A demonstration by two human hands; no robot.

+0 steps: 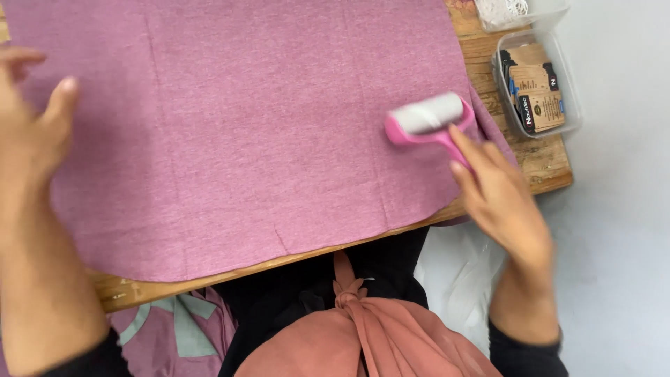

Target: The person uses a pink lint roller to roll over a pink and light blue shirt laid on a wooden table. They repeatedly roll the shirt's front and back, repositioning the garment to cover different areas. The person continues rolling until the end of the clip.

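A mauve-pink fabric (237, 132) lies spread flat over a wooden table (544, 164), with faint fold creases across it. My right hand (499, 199) grips the pink handle of a lint roller (427, 115), whose white roll rests on the fabric near its right edge. My left hand (31, 122) is at the fabric's left edge with fingers apart, holding nothing, and looks to press on or hover just over the cloth.
Beyond the table's right edge stands a clear plastic tub (537, 87) of brown card tags, and another clear tub (520, 12) sits at the top. Below the table's front edge are my dark clothes and a rust-coloured apron (363, 335); more pink cloth (174, 328) hangs there.
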